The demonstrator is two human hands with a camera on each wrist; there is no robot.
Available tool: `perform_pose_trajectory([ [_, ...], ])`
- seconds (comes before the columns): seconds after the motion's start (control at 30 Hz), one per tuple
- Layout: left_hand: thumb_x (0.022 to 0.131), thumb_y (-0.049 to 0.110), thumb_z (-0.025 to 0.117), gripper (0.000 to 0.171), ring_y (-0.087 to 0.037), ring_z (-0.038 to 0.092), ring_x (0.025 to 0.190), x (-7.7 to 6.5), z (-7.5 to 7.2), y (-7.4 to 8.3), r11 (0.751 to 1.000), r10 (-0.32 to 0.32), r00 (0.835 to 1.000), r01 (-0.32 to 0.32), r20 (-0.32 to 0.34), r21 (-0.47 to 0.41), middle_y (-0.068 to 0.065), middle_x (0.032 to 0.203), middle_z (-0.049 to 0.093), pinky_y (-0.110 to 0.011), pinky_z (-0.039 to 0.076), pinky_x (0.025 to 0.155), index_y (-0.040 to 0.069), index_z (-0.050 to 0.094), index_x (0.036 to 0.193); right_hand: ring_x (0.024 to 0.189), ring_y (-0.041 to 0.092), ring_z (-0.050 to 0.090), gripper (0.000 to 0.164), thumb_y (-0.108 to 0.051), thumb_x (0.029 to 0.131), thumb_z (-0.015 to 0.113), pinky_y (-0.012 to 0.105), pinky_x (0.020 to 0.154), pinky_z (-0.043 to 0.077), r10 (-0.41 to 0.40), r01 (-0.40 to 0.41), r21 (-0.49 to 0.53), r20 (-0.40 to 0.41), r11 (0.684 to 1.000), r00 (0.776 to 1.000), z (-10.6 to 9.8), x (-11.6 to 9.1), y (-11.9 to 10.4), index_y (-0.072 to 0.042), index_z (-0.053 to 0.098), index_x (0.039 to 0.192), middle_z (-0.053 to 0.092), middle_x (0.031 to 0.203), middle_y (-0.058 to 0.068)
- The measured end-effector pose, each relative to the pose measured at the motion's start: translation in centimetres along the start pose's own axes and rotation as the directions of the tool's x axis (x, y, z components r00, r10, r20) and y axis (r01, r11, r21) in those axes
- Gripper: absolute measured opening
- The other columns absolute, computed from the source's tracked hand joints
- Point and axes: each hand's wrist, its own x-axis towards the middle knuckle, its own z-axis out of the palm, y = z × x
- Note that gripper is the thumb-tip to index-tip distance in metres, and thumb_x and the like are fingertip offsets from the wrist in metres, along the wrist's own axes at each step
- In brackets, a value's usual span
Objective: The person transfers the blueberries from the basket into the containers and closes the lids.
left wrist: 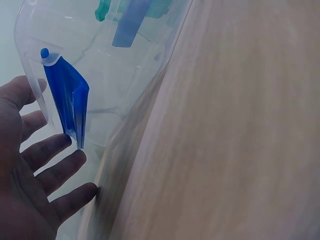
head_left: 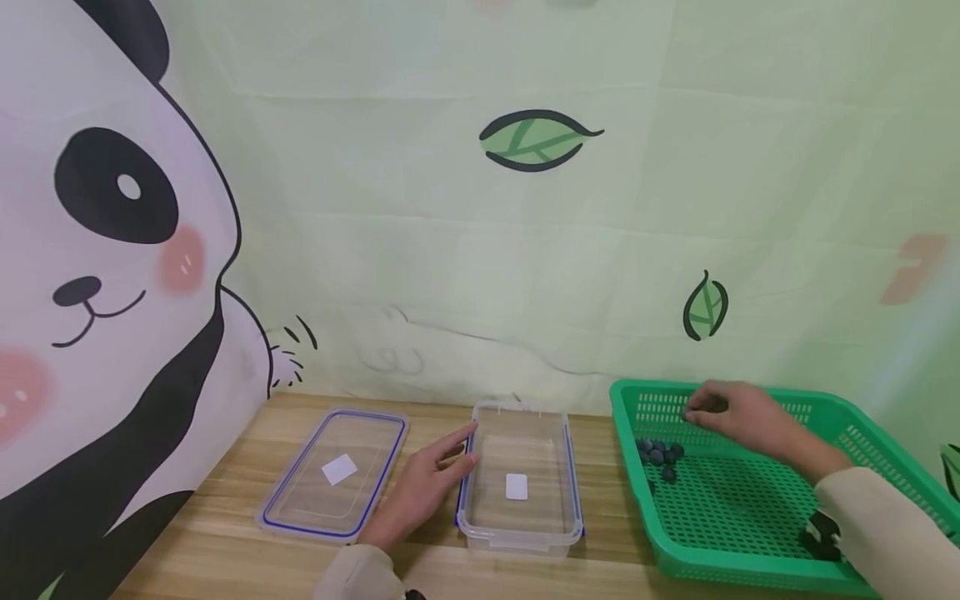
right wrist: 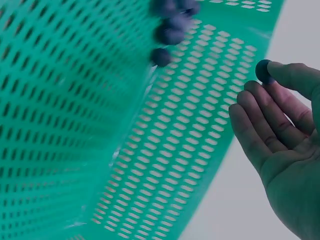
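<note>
Between thumb and index finger, my right hand (head_left: 746, 417) pinches a single blueberry (right wrist: 263, 71), above the back of a green plastic basket (head_left: 735, 560). Several more blueberries (head_left: 657, 452) lie at the basket's left side, below and left of that hand. At the left long side of a clear plastic container (head_left: 522, 533), my left hand (head_left: 427, 483) has its fingers extended, fingertips at the wall and rim. In the left wrist view those fingers lie beside a blue side latch (left wrist: 67, 97), which hangs down. Inside the lidless container lies a small white square (head_left: 517, 486).
A clear lid (head_left: 300, 508) with a blue seal and a white label (head_left: 339, 469) lies flat on the wooden table (head_left: 232, 500), left of the container. Behind the table hangs a pale green cloth (head_left: 420, 250) printed with a panda and leaves.
</note>
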Motion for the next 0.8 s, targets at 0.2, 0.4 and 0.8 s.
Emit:
perform_pose_trajectory([
  [0.2,0.107,0.027,0.066,0.049,-0.045,0.055,0.137,0.0,0.1,-0.2,1.0,-0.006,1.0,0.006,-0.003,0.01,-0.018,0.157,0.052,-0.061,0.043,0.112,0.014,0.057,0.154,0.099,0.025,0.069,0.015,-0.023,0.104,0.073,0.044,0.079,0.057,-0.031,0.032,0.016,-0.061,0.999,0.998,-0.8,-0.1,-1.8,-0.01,0.075,0.11,0.074,0.102,-0.001],
  [0.4,0.107,0.027,0.066,0.049,-0.045,0.055,0.137,0.0,0.0,-0.1,1.0,-0.011,1.0,0.012,-0.009,0.01,-0.018,0.156,0.053,-0.062,0.043,0.112,0.014,0.058,0.154,0.103,0.028,0.068,0.022,-0.027,0.105,0.071,0.046,0.083,0.056,-0.016,0.019,0.029,-0.111,0.999,0.994,-1.4,-0.1,-3.7,-0.009,0.075,0.116,0.075,0.106,0.001],
  [0.8,0.107,0.032,0.066,0.05,-0.045,0.055,0.137,-0.1,0.0,0.0,1.0,-0.026,1.0,0.026,-0.003,0.015,-0.018,0.155,0.054,-0.062,0.043,0.112,0.015,0.058,0.154,0.106,0.027,0.07,0.035,-0.037,0.105,0.07,0.039,0.082,0.056,0.046,-0.016,0.153,-0.198,0.988,0.979,-1.9,-1.2,-6.9,-0.007,0.073,0.124,0.075,0.117,0.009],
])
